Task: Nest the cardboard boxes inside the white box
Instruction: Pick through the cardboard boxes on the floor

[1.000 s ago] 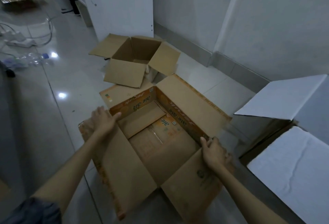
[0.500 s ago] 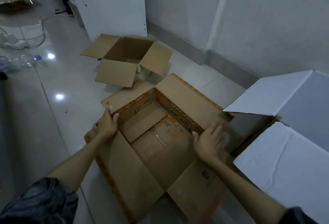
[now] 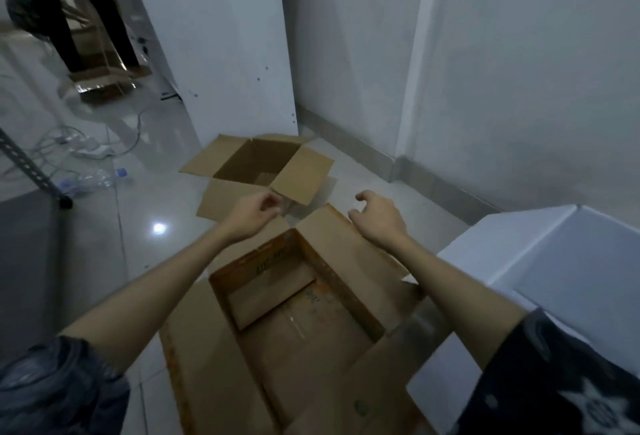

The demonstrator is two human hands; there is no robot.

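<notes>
Looked forward and down from head height, close over an open cardboard box (image 3: pixel 298 324) toward the wall corner (image 3: pixel 408 88).

Glossy tiled floor (image 3: pixel 104 261) — cardboard boxes (image 3: pixel 266 171), white box (image 3: pixel 554 261), bottle (image 3: pixel 93 178).

Two brown cardboard boxes on the floor, both open: the large printed box (image 3: pixel 298 324) up close and the smaller plain box (image 3: pixel 263 168) beyond it. One white box (image 3: pixel 554 282) at the right edge, one clear plastic bottle (image 3: pixel 93 178) lying over on the left. Two bare hands in shot, the left hand (image 3: pixel 252 215) and the right hand (image 3: pixel 379 218).
</notes>
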